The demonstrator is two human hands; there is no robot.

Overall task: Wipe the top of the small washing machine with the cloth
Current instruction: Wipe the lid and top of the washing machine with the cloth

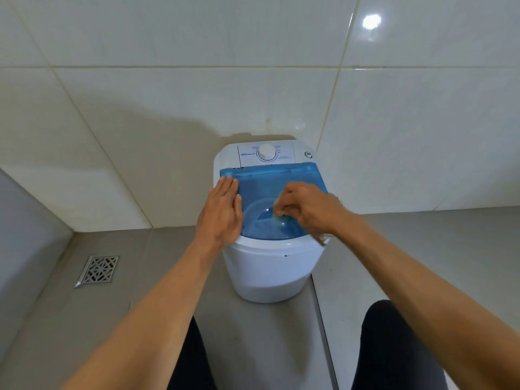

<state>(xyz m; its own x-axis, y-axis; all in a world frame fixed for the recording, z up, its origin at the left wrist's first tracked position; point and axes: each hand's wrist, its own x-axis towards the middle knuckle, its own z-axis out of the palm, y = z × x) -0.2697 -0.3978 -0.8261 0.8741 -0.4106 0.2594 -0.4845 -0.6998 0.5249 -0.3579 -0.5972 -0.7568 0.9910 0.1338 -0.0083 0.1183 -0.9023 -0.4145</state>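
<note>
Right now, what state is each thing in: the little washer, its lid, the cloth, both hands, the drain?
Small white washing machine: upright on the grey floor.
Translucent blue lid: closed flat.
Yellowish cloth: bunched, pressed on the lid.
Right hand: fingers curled round the cloth.
Left hand: flat, fingers straight, resting on the lid's left edge.
White round dial: setting unreadable.
Metal floor drain: grate in place.

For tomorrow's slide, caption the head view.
Left hand steadies the washing machine's blue lid while right hand wipes with cloth.

One washing machine (267, 220), one cloth (280, 211), one floor drain (98, 271), two hands.
</note>
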